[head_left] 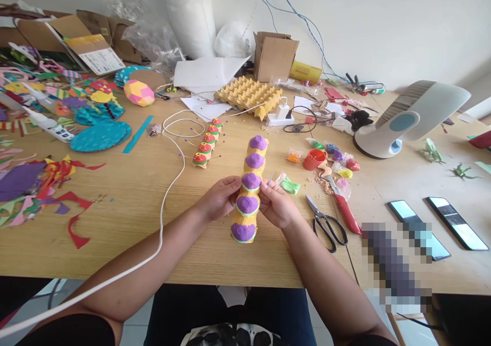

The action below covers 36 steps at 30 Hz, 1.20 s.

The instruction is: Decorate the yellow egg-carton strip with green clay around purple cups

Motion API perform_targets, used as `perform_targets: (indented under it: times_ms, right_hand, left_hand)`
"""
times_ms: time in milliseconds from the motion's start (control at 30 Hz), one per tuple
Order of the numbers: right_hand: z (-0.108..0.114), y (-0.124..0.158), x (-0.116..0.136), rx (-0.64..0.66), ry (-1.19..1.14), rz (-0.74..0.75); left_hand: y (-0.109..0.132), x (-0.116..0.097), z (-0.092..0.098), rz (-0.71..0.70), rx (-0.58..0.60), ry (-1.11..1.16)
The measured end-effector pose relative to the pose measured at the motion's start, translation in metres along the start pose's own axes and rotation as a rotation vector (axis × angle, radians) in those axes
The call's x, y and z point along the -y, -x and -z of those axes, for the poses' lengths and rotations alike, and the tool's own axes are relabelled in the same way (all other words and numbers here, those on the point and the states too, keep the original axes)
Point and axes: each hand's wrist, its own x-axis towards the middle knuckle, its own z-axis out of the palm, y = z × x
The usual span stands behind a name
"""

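A yellow egg-carton strip (250, 190) with purple clay caps and green rims lies lengthwise on the wooden table (134, 197). My left hand (220, 197) grips its left side at the middle cups, fingers closed on it. My right hand (276, 202) presses against its right side near the third cup, fingers pinched around a thin pin-like thing I cannot make out. A smaller strip with red and green caps (207, 144) lies further back to the left.
Black scissors (326, 225) and a red-handled knife (345, 210) lie right of my hands. Clay lumps in bags (337, 159), a red cup (315, 158), a white fan (406, 121), two phones (456, 223), an egg tray (249, 95), coloured paper scraps (38, 182) and a white cable (169, 182) surround them.
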Motion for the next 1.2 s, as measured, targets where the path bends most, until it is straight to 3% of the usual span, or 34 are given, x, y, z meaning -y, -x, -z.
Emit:
perform_targets:
  times_ms: [200,367,467,633,767,967,1200]
  right_hand:
    - [-0.001,0.001,0.002,-0.009,0.005,0.004]
    - [0.009,-0.004,0.006,-0.135,0.094,0.005]
    - [0.018,-0.008,0.008,-0.206,0.293,0.032]
    - [0.021,-0.01,0.012,-0.353,0.771,-0.004]
    - [0.017,-0.008,0.013,-0.343,1.06,-0.021]
    - [0.023,-0.009,0.009,-0.301,1.409,0.008]
    - [0.023,-0.004,0.013,-0.45,1.549,0.073]
  left_hand:
    - [-0.002,0.004,0.004,-0.048,0.008,-0.124]
    - [-0.006,0.001,0.006,-0.096,-0.087,-0.388]
    - [-0.008,-0.001,0.008,-0.204,-0.156,-0.759]
    - [-0.009,-0.003,0.011,-0.377,-0.143,-1.286]
    - [-0.01,-0.003,0.013,-0.431,-0.168,-1.59]
    - [-0.01,-0.002,0.019,-0.454,-0.241,-1.722]
    - [-0.009,-0.002,0.022,-0.472,-0.288,-1.698]
